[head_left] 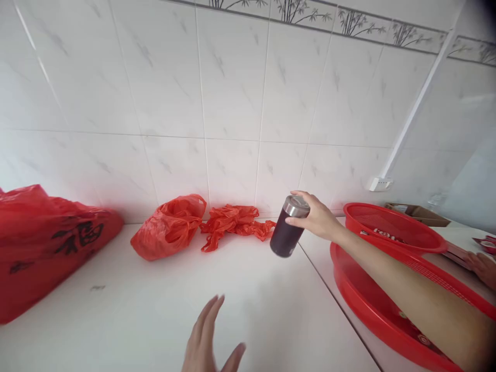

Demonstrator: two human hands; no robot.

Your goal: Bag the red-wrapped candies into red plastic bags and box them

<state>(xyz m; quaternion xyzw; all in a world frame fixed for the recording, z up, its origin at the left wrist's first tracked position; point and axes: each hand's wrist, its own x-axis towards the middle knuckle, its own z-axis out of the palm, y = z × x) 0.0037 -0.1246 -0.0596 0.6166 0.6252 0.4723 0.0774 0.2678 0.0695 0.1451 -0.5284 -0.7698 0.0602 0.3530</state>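
Observation:
My right hand (312,216) is wrapped round the upper part of a dark bottle (285,233) with a silver lid. The bottle is tilted and looks raised over the white table (248,289). Its lid points up and to the right. Low in the middle of the view, my left hand (209,338) has its fingers apart and touches nothing. Crumpled red plastic bags (232,222) lie by the wall, just left of the bottle.
A fuller red bag (170,227) and a large red bag with black writing (58,243) stand left. Red baskets (395,222) holding small items are on the right, under my right arm. Behind them is a cardboard box (422,215). Another person's hand (482,266) shows at the right edge.

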